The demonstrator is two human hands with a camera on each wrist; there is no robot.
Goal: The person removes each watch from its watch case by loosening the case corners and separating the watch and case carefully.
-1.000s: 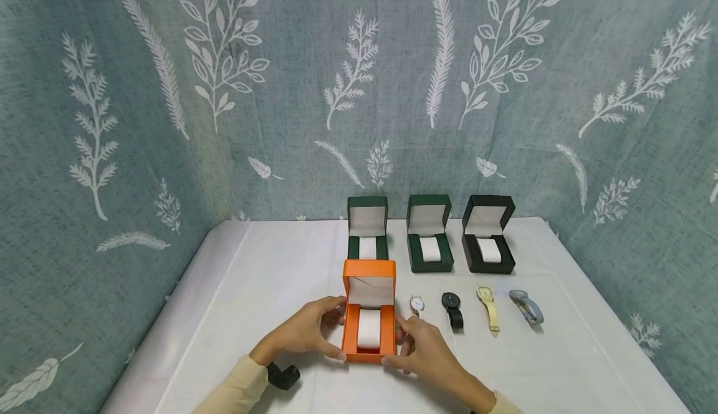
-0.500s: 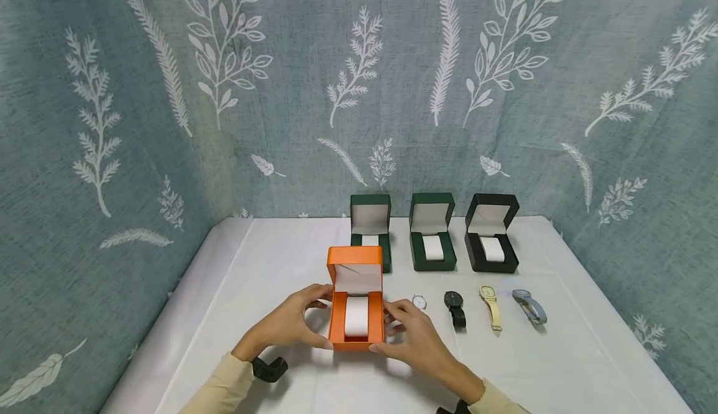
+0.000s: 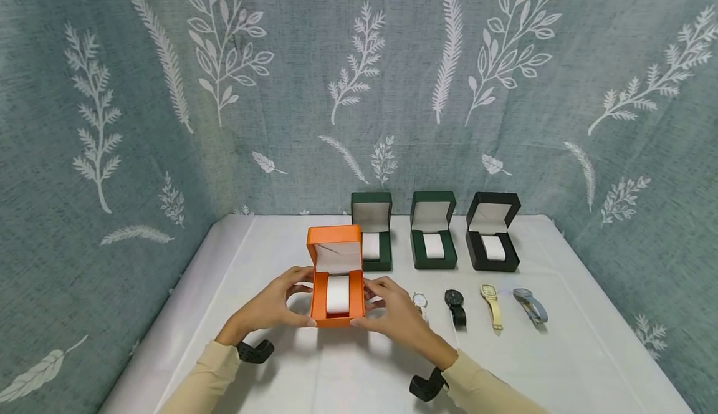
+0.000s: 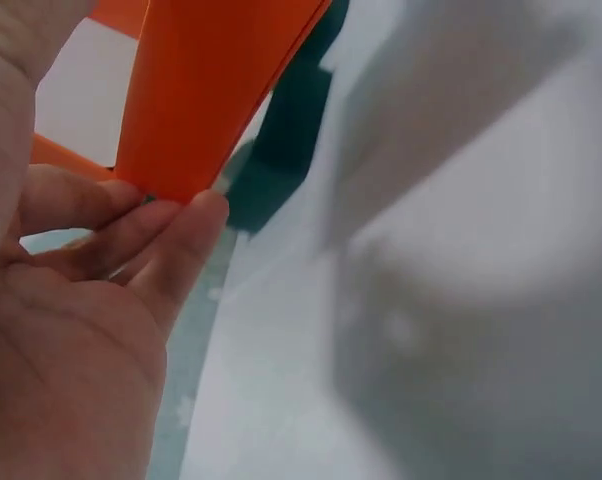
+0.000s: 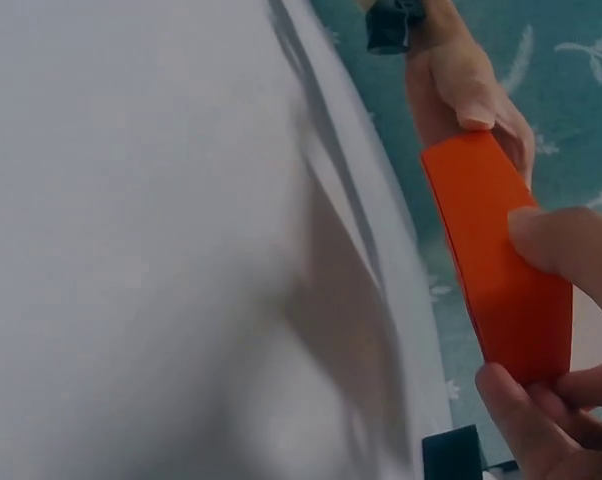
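Observation:
An orange watch box (image 3: 335, 322), its lid standing up and a white cushion (image 3: 338, 294) inside, hangs above the table between my two hands. My left hand (image 3: 271, 305) grips its left side, thumb at the front lower corner. Opposite it, my right hand (image 3: 397, 314) grips the right side with thumb and fingers. In the left wrist view, several fingertips of the left hand (image 4: 81, 310) press the orange side wall (image 4: 196, 90). The right wrist view shows the right thumb (image 5: 556, 240) on the box's side. Beneath the box, shadows fall on the white cloth.
Behind stand two green watch boxes (image 3: 385, 259) and a black watch box (image 3: 493, 263), lids up; the orange box partly covers the left green one. To the right lie a white-dial watch (image 3: 419, 300), a black watch (image 3: 455, 307), a gold watch (image 3: 492, 308) and a grey-blue watch (image 3: 530, 306).
Both hands have moved the orange box up and to the left. It now covers less of the left green box. The other boxes and the watches have stayed in place.

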